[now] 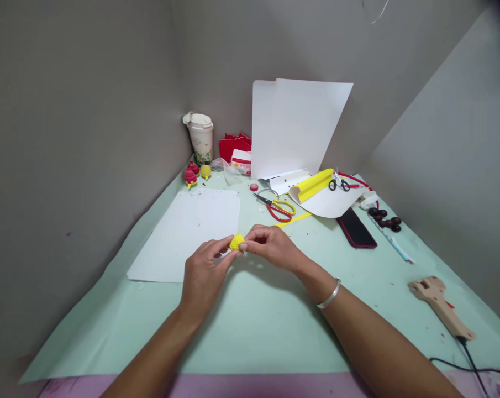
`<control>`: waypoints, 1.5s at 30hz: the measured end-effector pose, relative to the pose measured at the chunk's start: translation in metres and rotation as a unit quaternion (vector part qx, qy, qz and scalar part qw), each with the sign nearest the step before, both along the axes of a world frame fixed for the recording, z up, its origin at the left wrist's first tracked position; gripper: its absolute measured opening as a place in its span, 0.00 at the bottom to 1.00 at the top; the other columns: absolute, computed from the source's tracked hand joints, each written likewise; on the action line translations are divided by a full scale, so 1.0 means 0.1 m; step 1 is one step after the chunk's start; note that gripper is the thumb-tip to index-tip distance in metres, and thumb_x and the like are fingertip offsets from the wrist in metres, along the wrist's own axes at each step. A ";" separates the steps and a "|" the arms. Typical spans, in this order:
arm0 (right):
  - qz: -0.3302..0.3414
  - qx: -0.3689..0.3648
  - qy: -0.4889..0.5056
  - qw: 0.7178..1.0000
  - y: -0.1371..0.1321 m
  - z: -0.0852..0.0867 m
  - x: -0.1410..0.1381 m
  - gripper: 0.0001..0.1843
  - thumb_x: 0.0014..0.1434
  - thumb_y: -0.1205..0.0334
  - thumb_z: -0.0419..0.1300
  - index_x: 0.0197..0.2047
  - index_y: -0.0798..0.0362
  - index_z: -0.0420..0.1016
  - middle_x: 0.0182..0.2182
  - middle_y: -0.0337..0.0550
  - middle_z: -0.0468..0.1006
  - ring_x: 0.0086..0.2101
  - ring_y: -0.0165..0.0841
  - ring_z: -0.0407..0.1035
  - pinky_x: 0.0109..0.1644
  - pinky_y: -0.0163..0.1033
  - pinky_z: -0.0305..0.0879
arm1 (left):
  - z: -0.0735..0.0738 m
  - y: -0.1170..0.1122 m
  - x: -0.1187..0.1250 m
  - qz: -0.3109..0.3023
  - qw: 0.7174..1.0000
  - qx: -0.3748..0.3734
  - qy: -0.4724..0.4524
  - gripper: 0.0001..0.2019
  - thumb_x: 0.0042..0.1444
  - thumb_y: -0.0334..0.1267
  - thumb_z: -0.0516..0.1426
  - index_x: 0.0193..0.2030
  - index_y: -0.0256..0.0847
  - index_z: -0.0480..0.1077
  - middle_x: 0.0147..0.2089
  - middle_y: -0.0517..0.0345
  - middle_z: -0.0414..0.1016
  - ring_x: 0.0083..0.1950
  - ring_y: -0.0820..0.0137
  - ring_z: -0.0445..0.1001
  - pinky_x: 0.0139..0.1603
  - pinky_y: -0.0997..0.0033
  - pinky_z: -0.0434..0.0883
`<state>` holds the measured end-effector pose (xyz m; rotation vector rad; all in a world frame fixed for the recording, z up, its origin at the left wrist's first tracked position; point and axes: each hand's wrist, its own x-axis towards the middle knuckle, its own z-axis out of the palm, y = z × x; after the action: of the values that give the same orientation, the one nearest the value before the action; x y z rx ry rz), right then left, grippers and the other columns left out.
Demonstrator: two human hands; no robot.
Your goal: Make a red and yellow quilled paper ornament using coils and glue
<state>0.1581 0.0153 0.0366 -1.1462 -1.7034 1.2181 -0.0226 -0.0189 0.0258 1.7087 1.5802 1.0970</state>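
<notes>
A small yellow ridged paper piece [236,242], domed in shape, is held up above the table between my two hands. My left hand [204,271] pinches it from the left with thumb and fingers. From the right, the thumb and fingertips of my right hand [270,245] press on its side. Beyond the hands lie scissors [280,210] with one red and one yellow handle. At the back left sit two red ridged ornaments [190,177] and a yellow one [206,172] of similar make.
White paper sheets [183,237] lie to the left. On the right are a phone [356,228], a glue gun [440,304] with its cord, and dark beads [384,218]. A lidded cup [201,138], yellow rolled paper [314,186] and small scissors [339,182] stand or lie farther back.
</notes>
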 end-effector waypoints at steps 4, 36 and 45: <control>0.006 -0.004 0.008 1.000 0.00 0.00 0.01 0.15 0.54 0.48 0.67 0.30 0.52 0.81 0.31 0.39 0.74 0.29 0.29 0.65 0.32 0.34 0.61 | 0.01 -0.01 0.00 -0.002 1.000 -0.001 -0.012 0.14 0.53 0.47 0.62 0.46 0.50 0.79 0.44 0.60 0.81 0.40 0.65 0.74 0.45 0.66 0.70; 0.030 -0.032 -0.012 0.999 0.00 0.10 0.08 0.16 0.53 0.49 0.68 0.29 0.54 0.80 0.30 0.37 0.73 0.28 0.26 0.62 0.31 0.33 0.57 | -0.07 -0.03 0.04 0.004 0.998 0.038 -0.039 0.13 0.52 0.44 0.65 0.45 0.49 0.79 0.41 0.62 0.81 0.36 0.70 0.74 0.43 0.68 0.70; 0.048 -0.038 -0.017 0.998 0.01 0.11 0.13 0.17 0.53 0.48 0.68 0.29 0.54 0.79 0.29 0.37 0.72 0.29 0.27 0.62 0.31 0.33 0.56 | -0.05 -0.05 0.07 0.005 0.998 0.042 -0.037 0.13 0.52 0.44 0.65 0.45 0.48 0.79 0.40 0.62 0.81 0.36 0.69 0.74 0.43 0.67 0.71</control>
<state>0.1713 0.0164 0.0481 -1.1471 -1.7698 1.3398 -0.0152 -0.0237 0.0204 1.6966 1.5175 1.2332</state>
